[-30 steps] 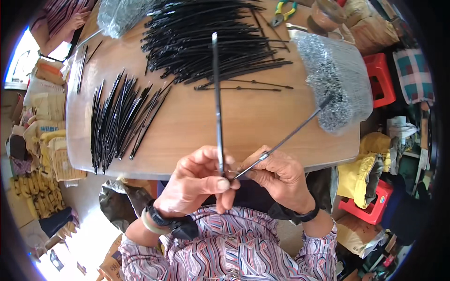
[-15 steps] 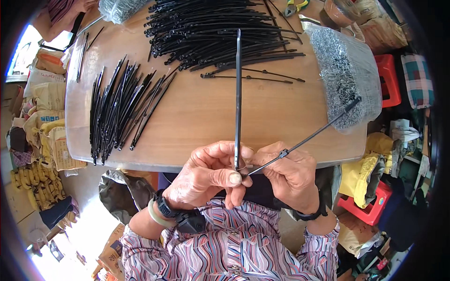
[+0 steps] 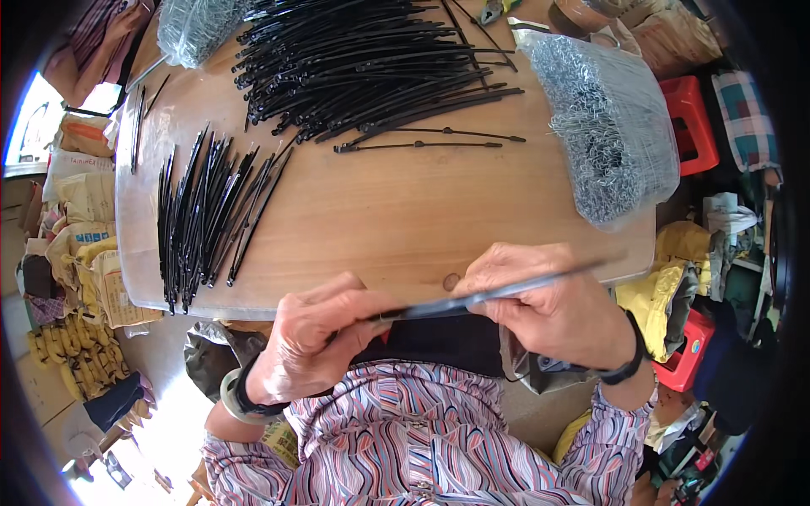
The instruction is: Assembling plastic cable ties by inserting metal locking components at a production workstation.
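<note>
A thin black jointed rod (image 3: 434, 308), smeared by motion, lies nearly level between my hands at the table's front edge. My left hand (image 3: 325, 333) is closed on its left end. Farther along, my right hand (image 3: 536, 299) pinches it, and its free end sticks out beyond that hand to the right. A fanned bundle of similar black rods (image 3: 211, 219) rests on the table at the left. A large heap of them (image 3: 354, 72) lies at the far middle, with two separate thin rods (image 3: 434, 145) just in front of it.
At the right of the wooden table (image 3: 396, 202) lies a clear bag of small metal wire pieces (image 3: 603, 126). Another such bag (image 3: 198, 29) sits far left, near another person's arm (image 3: 89, 72). Red stools (image 3: 688, 126) and yellow sacks (image 3: 658, 291) stand right of the table.
The rod was bent at an angle, one part upright; now its parts lie together, almost level. My hands have moved apart, the left to the left, the right to the right. The view has shifted slightly.
</note>
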`<state>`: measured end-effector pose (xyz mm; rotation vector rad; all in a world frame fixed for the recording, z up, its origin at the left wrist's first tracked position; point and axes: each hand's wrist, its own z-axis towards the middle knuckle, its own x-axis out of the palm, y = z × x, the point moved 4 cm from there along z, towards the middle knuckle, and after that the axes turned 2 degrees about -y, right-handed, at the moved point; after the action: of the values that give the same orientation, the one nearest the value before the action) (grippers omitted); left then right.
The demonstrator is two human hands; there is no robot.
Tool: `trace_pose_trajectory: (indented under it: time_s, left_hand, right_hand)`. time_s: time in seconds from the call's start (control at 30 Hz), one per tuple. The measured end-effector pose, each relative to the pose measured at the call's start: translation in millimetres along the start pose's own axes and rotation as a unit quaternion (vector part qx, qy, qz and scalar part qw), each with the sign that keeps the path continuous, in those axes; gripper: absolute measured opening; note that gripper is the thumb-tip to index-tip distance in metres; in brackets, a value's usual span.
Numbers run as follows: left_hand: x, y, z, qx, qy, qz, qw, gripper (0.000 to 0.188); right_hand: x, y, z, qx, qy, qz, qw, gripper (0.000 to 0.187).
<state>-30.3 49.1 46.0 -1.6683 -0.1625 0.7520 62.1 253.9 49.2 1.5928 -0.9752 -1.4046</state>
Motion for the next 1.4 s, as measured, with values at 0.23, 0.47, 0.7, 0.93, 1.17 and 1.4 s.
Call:
trace_pose_trajectory:
  time_s: [0.23,0.47,0.7,0.93,1.17,1.4]
  left_hand:
    - [22,-3,12,0.072,-0.102,0.085,0.989,0.031]
    - [31,2,30,-0.027,0.0,-0.067,0.997,0.014]
    - [38,-14,19,0.163,0.001,0.162,0.973,0.035]
    - [-17,12,-19,0.082,-0.049,0.329,0.939,0.031]
    - [-75,13,11,0.015,-0.124,0.459,0.88,0.039]
    - [-30,19,87,0.126,-0.074,0.399,0.905,0.037]
  right_hand:
    - [12,-4,-6,-0.078,-0.191,-0.262,0.943,0.023]
    - [27,-6,-16,-0.163,-0.262,-0.286,0.907,0.03]
    - [13,16,-5,-0.079,-0.172,-0.41,0.892,0.021]
    - [-13,-4,-7,-0.097,-0.24,-0.325,0.91,0.02]
    - [-111,-1,6,-0.069,-0.277,-0.525,0.802,0.011]
    - [-140,7,3,-0.16,-0.396,-0.048,0.903,0.006]
